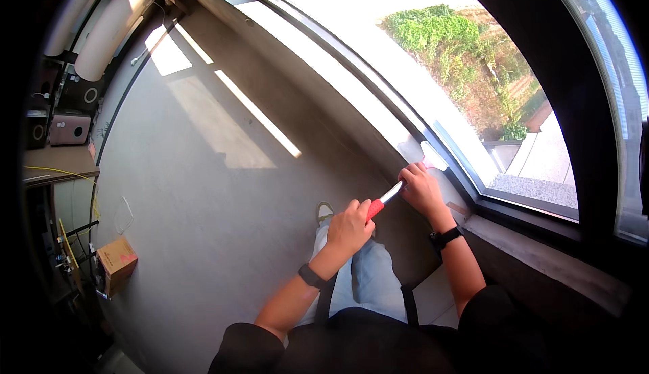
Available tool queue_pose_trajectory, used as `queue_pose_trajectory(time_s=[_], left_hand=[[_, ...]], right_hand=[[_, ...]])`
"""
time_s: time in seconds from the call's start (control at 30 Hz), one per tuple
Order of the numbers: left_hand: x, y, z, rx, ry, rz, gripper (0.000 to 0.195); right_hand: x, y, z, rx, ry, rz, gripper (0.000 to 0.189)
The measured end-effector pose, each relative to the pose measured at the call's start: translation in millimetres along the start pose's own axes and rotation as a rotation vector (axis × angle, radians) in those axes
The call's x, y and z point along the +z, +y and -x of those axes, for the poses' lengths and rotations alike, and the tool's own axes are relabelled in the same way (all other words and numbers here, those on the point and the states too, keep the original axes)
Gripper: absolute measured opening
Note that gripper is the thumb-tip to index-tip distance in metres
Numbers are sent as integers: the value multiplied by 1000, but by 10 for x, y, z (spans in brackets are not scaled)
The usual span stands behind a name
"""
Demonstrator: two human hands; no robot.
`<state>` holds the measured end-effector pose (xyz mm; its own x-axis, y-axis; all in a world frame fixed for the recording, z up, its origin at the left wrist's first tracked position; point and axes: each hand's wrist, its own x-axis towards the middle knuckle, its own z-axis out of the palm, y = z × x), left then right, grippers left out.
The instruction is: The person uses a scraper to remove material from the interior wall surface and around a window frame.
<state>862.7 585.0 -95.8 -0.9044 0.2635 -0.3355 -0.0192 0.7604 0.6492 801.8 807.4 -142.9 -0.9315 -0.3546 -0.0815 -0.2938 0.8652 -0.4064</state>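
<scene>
Both hands hold a squeegee-like tool that has a red ribbed grip, a silver metal shaft (pixel 393 192) and a pale, wide head (pixel 434 156). My left hand (pixel 350 226) is closed around the red grip at the near end. Farther up, my right hand (pixel 422 187) wraps the shaft close to the head. The head lies over the window sill at the lower edge of the dark window frame (pixel 365 62); glare hides whether it touches the frame. Some pink shows where the head meets the shaft.
The bright sill (pixel 324 65) and low wall run along my right. A grey floor (pixel 203 212) stretches left, with a cardboard box (pixel 117 262) on it. A desk (pixel 61 163) and pinkish-white cylinders (pixel 109 32) line the left side. My shoe (pixel 324 211) stands near the wall.
</scene>
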Motion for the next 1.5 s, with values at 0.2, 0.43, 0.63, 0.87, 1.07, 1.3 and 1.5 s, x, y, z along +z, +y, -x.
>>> queue_pose_trajectory(time_s=[0.2,0.43,0.63,0.87,1.07,1.3,1.5], left_hand=[[-673,-340,29,-25,-115,-66,29],[-1534,-973,-212,-148,-274,-67,42],[-2049,-1411,-725,-221,-215,45,45],[-3154,-1882,-1561,-256,-166,49,42],[-3999,-2479,-2247,-173,-103,160,38],[-4143,-3238,-3463,-94,-204,128,37],[-3658,-3922,-3897,-20,-337,425,45]], right_hand=[[63,-562,-385,24,-129,-95,20],[102,-1254,-1352,-82,-183,-105,16],[113,-1470,-2398,-138,-188,-110,17],[138,-1844,-3909,-164,-278,-157,20],[121,-2149,-5040,-175,-275,-153,21],[512,-1985,-5814,39,-153,63,25],[718,-1946,-5998,25,-170,325,22]])
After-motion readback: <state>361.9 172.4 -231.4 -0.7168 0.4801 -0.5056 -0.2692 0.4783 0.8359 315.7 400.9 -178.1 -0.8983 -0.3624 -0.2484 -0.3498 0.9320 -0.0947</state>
